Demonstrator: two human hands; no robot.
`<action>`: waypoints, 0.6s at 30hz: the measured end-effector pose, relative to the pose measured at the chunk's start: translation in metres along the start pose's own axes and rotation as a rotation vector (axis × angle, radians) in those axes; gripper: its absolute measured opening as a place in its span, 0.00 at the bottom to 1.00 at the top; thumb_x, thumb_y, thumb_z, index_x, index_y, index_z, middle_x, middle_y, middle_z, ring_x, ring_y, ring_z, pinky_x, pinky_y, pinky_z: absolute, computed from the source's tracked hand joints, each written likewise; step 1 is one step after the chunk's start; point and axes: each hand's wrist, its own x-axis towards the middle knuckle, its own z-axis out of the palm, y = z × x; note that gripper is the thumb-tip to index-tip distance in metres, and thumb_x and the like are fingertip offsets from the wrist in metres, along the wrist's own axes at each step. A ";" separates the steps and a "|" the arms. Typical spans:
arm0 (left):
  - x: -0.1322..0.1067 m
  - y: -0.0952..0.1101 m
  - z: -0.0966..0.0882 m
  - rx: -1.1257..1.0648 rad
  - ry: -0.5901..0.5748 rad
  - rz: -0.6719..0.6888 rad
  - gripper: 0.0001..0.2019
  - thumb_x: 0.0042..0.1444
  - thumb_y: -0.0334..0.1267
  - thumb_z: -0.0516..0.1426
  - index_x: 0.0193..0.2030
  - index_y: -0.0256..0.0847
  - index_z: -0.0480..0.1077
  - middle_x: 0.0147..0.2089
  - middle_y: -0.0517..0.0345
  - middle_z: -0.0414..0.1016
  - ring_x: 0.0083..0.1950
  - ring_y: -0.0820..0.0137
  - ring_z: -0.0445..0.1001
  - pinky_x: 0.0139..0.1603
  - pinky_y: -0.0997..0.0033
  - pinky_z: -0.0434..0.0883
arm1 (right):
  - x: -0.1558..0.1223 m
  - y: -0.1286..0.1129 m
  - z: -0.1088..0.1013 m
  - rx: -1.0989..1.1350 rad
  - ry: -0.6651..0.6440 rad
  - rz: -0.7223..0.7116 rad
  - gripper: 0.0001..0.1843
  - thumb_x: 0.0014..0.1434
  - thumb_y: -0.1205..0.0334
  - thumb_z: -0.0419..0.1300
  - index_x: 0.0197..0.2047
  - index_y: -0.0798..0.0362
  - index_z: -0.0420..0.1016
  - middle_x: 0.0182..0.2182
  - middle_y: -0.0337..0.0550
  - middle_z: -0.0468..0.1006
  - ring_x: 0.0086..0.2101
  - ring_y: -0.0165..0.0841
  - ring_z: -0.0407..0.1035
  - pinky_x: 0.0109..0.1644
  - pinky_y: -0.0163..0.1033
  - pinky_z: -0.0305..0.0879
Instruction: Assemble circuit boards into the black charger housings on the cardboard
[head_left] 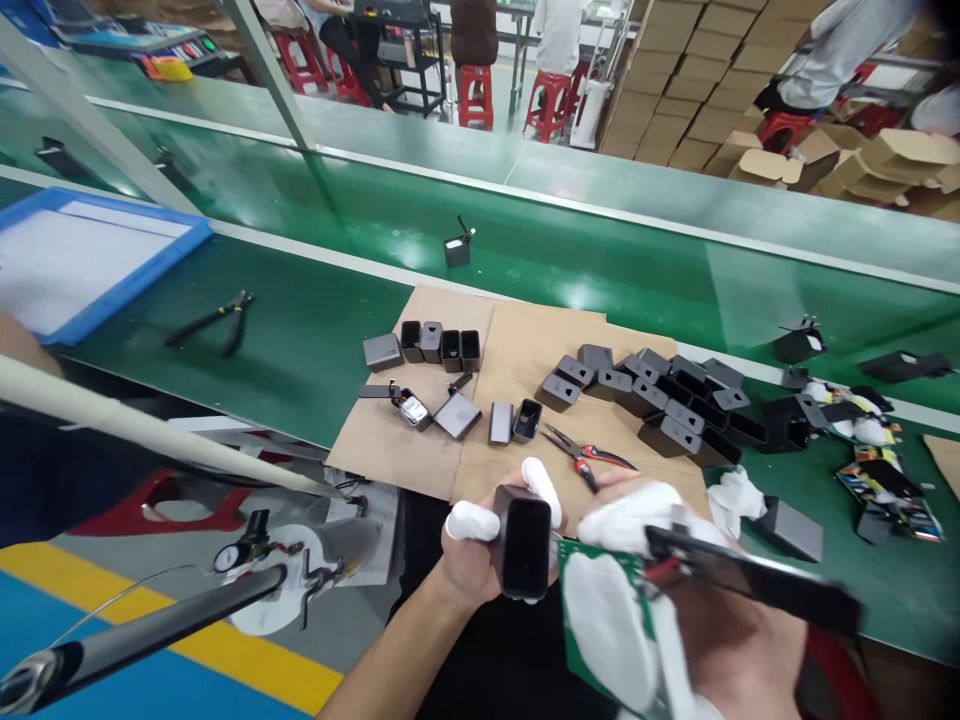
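Observation:
My left hand point(480, 555), with white finger cots on its fingertips, is closed round a small dark grey rectangular housing point(523, 545) held upright over the near edge of the cardboard. My right hand point(675, 610), also in white finger cots, grips a green circuit board point(581, 640) together with a black flat part point(750, 575) with red wires, just right of the housing. The housing's open end faces away from me; what is inside it is hidden.
Brown cardboard sheets point(525, 350) on the green bench carry several grey housings point(660, 400) in a pile and a row point(435, 345), plus red-handled pliers point(585, 455). Black pliers point(214, 320) and a blue tray point(112, 290) lie left. A conveyor belt point(600, 250) runs behind. People sit beyond it.

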 end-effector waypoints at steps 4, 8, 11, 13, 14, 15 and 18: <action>-0.001 -0.003 0.006 -0.001 0.064 0.001 0.18 0.41 0.43 0.63 0.41 0.41 0.71 0.35 0.54 0.77 0.33 0.60 0.78 0.39 0.59 0.76 | -0.022 -0.015 0.028 0.107 0.020 -0.054 0.40 0.45 0.47 0.85 0.59 0.45 0.81 0.45 0.51 0.85 0.42 0.52 0.82 0.51 0.59 0.82; 0.000 -0.005 0.009 0.039 0.106 0.010 0.23 0.40 0.43 0.65 0.46 0.42 0.71 0.39 0.52 0.80 0.40 0.54 0.81 0.45 0.55 0.77 | -0.015 -0.017 0.032 0.160 -0.049 -0.058 0.39 0.48 0.56 0.85 0.62 0.40 0.80 0.45 0.47 0.84 0.39 0.48 0.81 0.48 0.54 0.83; 0.002 -0.005 0.014 0.054 0.106 0.018 0.26 0.40 0.44 0.65 0.49 0.42 0.71 0.42 0.49 0.81 0.44 0.49 0.82 0.47 0.52 0.77 | -0.009 -0.018 0.030 0.134 -0.054 -0.045 0.39 0.48 0.56 0.85 0.62 0.39 0.80 0.45 0.47 0.83 0.40 0.48 0.81 0.46 0.53 0.83; 0.004 -0.004 0.018 0.060 0.084 0.011 0.27 0.40 0.44 0.65 0.49 0.41 0.72 0.43 0.49 0.81 0.45 0.48 0.83 0.48 0.51 0.77 | -0.007 -0.021 0.029 0.127 -0.068 -0.044 0.39 0.49 0.58 0.84 0.63 0.40 0.80 0.46 0.48 0.83 0.41 0.48 0.80 0.46 0.53 0.83; 0.005 -0.003 0.020 0.064 0.068 0.006 0.26 0.40 0.44 0.65 0.50 0.41 0.72 0.43 0.49 0.81 0.45 0.48 0.83 0.49 0.50 0.77 | -0.006 -0.022 0.029 0.124 -0.068 -0.041 0.39 0.49 0.58 0.84 0.63 0.40 0.80 0.46 0.48 0.82 0.41 0.48 0.79 0.46 0.53 0.82; 0.006 -0.002 0.022 0.071 0.050 0.004 0.26 0.41 0.44 0.64 0.50 0.41 0.72 0.44 0.49 0.81 0.46 0.47 0.83 0.49 0.50 0.77 | -0.005 -0.023 0.030 0.113 -0.072 -0.041 0.38 0.49 0.58 0.84 0.62 0.39 0.80 0.46 0.48 0.82 0.42 0.49 0.79 0.46 0.53 0.82; 0.009 0.000 0.026 0.098 0.025 0.018 0.27 0.41 0.43 0.63 0.51 0.41 0.72 0.45 0.48 0.82 0.46 0.48 0.84 0.48 0.51 0.78 | -0.004 -0.025 0.031 0.056 -0.071 -0.078 0.35 0.51 0.53 0.83 0.60 0.39 0.81 0.45 0.47 0.82 0.43 0.49 0.77 0.45 0.52 0.80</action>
